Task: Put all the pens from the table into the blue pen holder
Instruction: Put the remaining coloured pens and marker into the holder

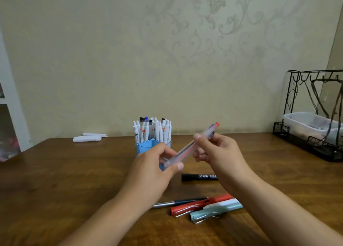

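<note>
Nearest the camera, two forearms reach in over the brown counter (55, 171). Going left to right: folded white paper (87, 138) lies far back by the wall; the blue pen holder (146, 146) stands mid-counter, its rear section already packed with white pens (152, 130). The left hand (154, 169) pinches the lower end of a bundle of clear pens (189, 147) — red and blue caps showing — while the right hand (213, 149) curls round the upper part. Below lie a black marker (199, 177), a silver-and-dark pen (178, 202), a red pen (201, 205) and a pale teal pen (217, 209). A black wire rack (313, 116) sits far right.

The bundle looks loosely held — a pen could slip out, or catch on the crowded holder. The marker carries white characters, too small to read surely.
</note>
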